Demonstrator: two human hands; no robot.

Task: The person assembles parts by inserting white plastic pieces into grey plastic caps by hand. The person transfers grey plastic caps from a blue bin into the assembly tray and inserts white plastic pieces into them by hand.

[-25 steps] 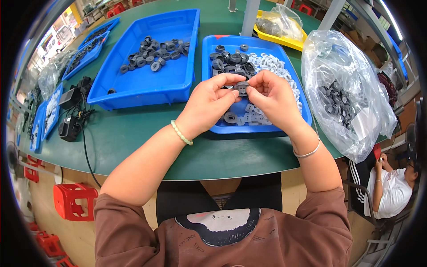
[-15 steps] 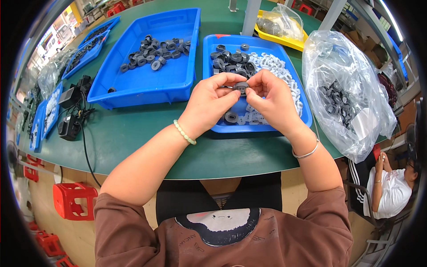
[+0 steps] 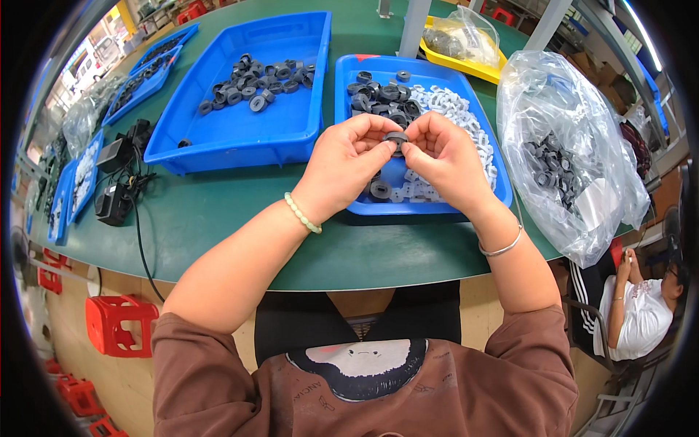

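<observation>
A small black ring [image 3: 396, 138] is held between both hands above the right blue tray [image 3: 429, 207]. The left hand [image 3: 348, 164] is curled, thumb and forefinger pinched on the ring's left edge; the right hand [image 3: 445, 160] is likewise curled, fingertips pinched on its right edge. Neither hand is open beyond that pinch. A pale bead bracelet [image 3: 302, 213] is worn on the left wrist, a thin metal bangle [image 3: 501, 249] on the right.

Within the right blue tray, a heap of black rings [image 3: 382, 98] is seen at the far left corner and a heap of white pieces [image 3: 455, 109] toward the far right; too many to count. One more black ring [image 3: 380, 190] lies alone near the tray's near edge, under the hands.

Left of that tray, a larger blue tray [image 3: 240, 138] is noted, with roughly two dozen black rings [image 3: 255, 80] scattered at its far end. Right of it, one clear plastic bag [image 3: 568, 146] of dark rings is set. Beyond it, one yellow tray [image 3: 473, 69] is seen holding a bagged lot. All rest on a green table [image 3: 218, 218].
</observation>
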